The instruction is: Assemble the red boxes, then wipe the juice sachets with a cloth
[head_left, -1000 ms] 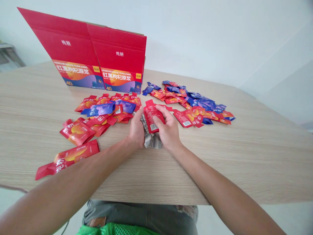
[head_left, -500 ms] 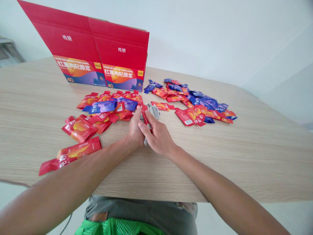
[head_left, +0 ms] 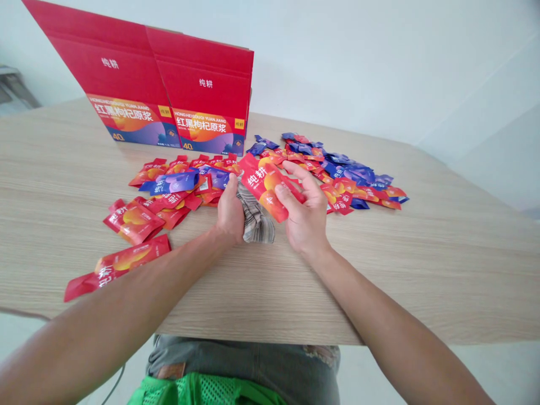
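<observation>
Right hand (head_left: 306, 216) is pinching a red pouch (head_left: 266, 188) face-up above the table (head_left: 422, 270); left hand (head_left: 230, 214) is clutching a striped cloth (head_left: 255, 220) beside it, positioned for wiping.

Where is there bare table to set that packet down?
Bare wood runs along the near table edge, below the hands, and across the whole right end beyond the right packet pile. The far left corner beside the red boxes is bare too. Crowded: the left packet pile and the strip between both piles, where the packet is held.
</observation>
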Tool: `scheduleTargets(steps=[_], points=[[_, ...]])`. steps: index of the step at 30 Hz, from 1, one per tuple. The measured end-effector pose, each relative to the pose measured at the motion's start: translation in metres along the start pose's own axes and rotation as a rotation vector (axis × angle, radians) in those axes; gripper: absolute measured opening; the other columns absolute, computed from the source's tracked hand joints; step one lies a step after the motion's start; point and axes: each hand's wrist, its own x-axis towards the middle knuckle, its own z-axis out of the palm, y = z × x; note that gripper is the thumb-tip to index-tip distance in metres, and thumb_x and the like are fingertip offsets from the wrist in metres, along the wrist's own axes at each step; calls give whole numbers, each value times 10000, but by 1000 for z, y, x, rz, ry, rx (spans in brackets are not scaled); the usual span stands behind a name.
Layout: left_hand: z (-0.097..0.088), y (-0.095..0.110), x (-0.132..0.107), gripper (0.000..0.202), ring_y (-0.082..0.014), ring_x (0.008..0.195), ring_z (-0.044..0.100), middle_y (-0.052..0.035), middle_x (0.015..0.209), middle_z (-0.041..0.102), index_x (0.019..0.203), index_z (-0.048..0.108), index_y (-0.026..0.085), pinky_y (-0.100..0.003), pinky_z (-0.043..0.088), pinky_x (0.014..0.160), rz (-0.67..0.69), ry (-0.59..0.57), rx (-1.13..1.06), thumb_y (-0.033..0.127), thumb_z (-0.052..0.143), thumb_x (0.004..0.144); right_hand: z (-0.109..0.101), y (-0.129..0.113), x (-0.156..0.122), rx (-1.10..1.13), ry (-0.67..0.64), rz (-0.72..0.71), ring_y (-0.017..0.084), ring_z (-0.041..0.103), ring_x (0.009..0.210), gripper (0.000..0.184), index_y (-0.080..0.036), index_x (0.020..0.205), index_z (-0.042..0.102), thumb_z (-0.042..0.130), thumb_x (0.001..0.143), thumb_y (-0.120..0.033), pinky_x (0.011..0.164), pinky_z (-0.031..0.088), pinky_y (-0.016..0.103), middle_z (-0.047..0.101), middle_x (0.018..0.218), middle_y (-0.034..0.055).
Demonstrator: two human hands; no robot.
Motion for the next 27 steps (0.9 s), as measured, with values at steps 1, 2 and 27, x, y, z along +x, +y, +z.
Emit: scheduleTargets(steps=[1,2,27], points=[[3,-1,-2,665,-373,1305,797,-155,1276,867,1464,746,181,-560,602,1170,-5,0,-11,631,352,1174,1,4,2,47,46,9,307,793,1289,613,-338,1581,634,723,1041,-616,1063,686,512,783,1498,90],[5,-3,-3,659,-376,1314,792,-158,1296,862,1483,736,178,-565,596,1180,-17,0,-19,617,350,1178,2,8,3,64,77,24,314,790,1296,602,-326,1544,670,741,1027,-626,1075,680,519,784,1496,100],[-2,9,0,625,-300,981,872,-107,943,870,1269,805,197,-413,703,896,-19,185,33,610,344,1186,19,-26,-11,-767,-451,-11,325,790,1177,373,-156,1381,786,615,1084,-304,1063,595,440,863,1224,147]])
